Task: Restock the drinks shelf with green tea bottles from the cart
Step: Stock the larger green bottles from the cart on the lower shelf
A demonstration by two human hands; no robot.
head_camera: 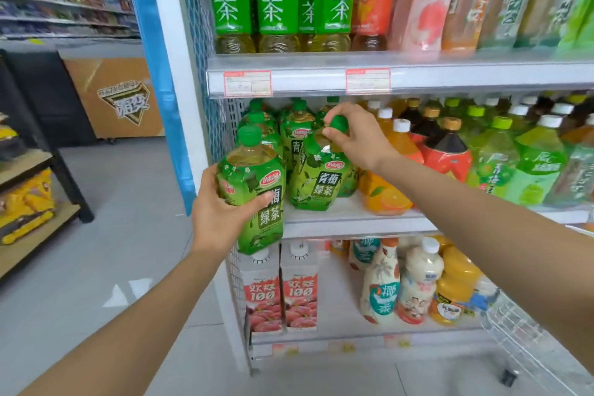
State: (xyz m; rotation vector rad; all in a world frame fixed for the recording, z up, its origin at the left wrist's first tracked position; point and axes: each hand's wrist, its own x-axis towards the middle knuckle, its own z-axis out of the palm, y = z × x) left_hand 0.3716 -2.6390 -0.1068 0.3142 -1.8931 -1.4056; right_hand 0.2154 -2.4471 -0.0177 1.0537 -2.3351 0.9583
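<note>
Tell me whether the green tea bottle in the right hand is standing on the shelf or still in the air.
Standing, tilted slightly. The green tea bottle has its base on the middle shelf, while the right hand pinches its green cap.

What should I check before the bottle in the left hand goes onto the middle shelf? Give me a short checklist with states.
1. Left hand wraps the held green tea bottle: ok.
2. Held bottle upright, cap on: ok.
3. Right hand pinches the cap of the front shelf bottle: ok.
4. Free slot at the middle shelf left end: cannot tell.
5. Held bottle over the shelf edge: not ok, still outside.
</note>
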